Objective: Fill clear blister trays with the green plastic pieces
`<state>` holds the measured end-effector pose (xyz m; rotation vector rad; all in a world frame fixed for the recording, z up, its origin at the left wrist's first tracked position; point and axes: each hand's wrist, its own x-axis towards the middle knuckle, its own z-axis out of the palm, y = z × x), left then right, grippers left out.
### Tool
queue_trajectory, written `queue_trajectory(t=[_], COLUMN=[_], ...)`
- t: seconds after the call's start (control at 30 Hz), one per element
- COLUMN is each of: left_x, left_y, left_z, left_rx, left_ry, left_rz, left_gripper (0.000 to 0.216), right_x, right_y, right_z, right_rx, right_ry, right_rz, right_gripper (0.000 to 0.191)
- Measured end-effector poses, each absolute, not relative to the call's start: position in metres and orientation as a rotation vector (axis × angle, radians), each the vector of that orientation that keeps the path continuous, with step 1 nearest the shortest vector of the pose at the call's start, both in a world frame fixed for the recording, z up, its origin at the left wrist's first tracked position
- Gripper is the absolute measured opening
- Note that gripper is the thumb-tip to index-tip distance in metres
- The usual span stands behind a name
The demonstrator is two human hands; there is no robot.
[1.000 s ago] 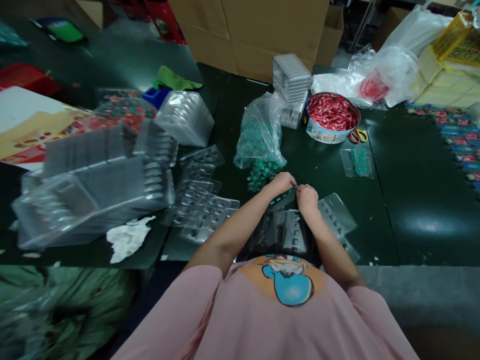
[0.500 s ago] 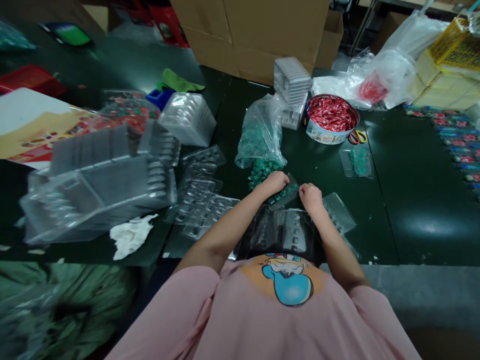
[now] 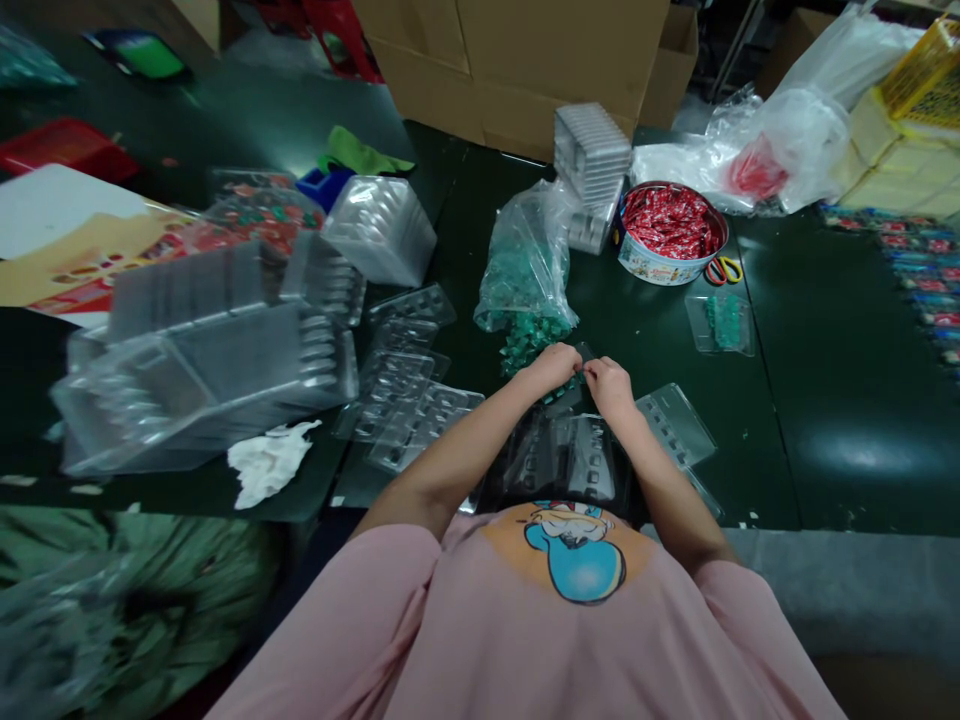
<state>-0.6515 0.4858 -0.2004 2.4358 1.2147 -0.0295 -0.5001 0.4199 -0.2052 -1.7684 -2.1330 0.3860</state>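
Note:
Both hands work over a clear blister tray (image 3: 571, 400) with several small green pieces in its pockets. My left hand (image 3: 553, 368) is closed at the tray's far left, beside the heap of green pieces (image 3: 523, 343); what its fingertips pinch is too small to make out. My right hand (image 3: 610, 386) is closed too, its fingertips almost touching the left ones over the tray. Whatever lies between them is hidden. The heap spills from the mouth of a clear plastic bag (image 3: 521, 255). Closer to my body lie more clear blister trays (image 3: 589, 455).
Stacked clear trays (image 3: 210, 370) cover the left, near a white crumpled cloth (image 3: 271, 462). A round tin (image 3: 660, 262) of red wrapped pieces and scissors (image 3: 724, 270) stand behind at right. A green-filled tray (image 3: 721, 323) lies right. A cardboard box (image 3: 517, 70) rises at the back.
My right hand has moved left over the tray, bringing its fingertips up to those of my left hand. My left hand has stayed nearly in place. The view has shifted slightly.

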Motion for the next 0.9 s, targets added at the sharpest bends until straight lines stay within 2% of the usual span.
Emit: queue_trajectory(t=[0.3,0.47,0.6,0.9], left_x=[-0.646,-0.650,-0.649,-0.649], left_y=[0.477,0.469,0.465,0.469], left_z=[-0.188,-0.185,-0.190,-0.204], left_rx=[2.383,2.265,2.236,2.144], left_ry=[1.309,1.408,1.254,1.203], left_rz=[-0.156,0.118,0.349,0.269], left_gripper=[0.021,0.025,0.027,0.016], right_x=[-0.508,-0.503,-0.492,-0.475], right_y=[0.420,0.420,0.418,0.416], right_z=[-0.208,-0.207,-0.203,-0.199], right_rx=[-1.847,-1.776,-1.652,-1.701], right_ry=[-2.247,-2.112,-1.943,-1.595], right_rz=[0.346,0.474,0.549,0.746], right_gripper=[0.025,0.023,0.027,0.018])
